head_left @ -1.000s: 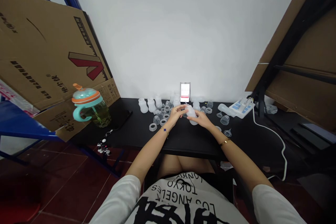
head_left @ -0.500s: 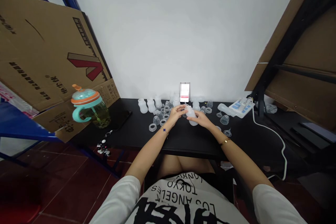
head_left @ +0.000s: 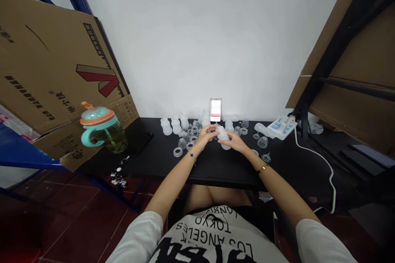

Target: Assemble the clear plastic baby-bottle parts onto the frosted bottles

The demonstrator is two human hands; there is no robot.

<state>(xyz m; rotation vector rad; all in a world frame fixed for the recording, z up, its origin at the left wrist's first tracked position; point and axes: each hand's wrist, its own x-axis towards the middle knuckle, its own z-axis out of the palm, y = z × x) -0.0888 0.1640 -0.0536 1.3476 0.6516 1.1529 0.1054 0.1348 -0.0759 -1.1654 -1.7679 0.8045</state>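
Observation:
A frosted white baby bottle (head_left: 224, 144) is held slightly tilted above the black table, its top leaning left. My left hand (head_left: 206, 136) closes its thumb and fingers at the bottle's top, where a small clear tip, seemingly a nipple, pokes up. Around the bottle's lower body, from the right, curl the fingers of my right hand (head_left: 237, 142). Clear rings (head_left: 178, 152) and clear domed caps (head_left: 182, 144) lie left of my hands. To the right are a clear nipple (head_left: 266, 157) and another domed cap (head_left: 262, 142). My fingers partly hide the bottle's neck.
White bottles (head_left: 166, 126) stand along the wall, beside a lit phone (head_left: 215, 110). A power strip (head_left: 282, 127) with a white cable (head_left: 321, 157) is at right. On the left are a large teal-handled jug (head_left: 105, 129), a dark phone (head_left: 143, 143) and a cardboard box (head_left: 55, 57).
The view has shifted slightly. Both hands stay on the bottle, with only a small change in the fingers at its top.

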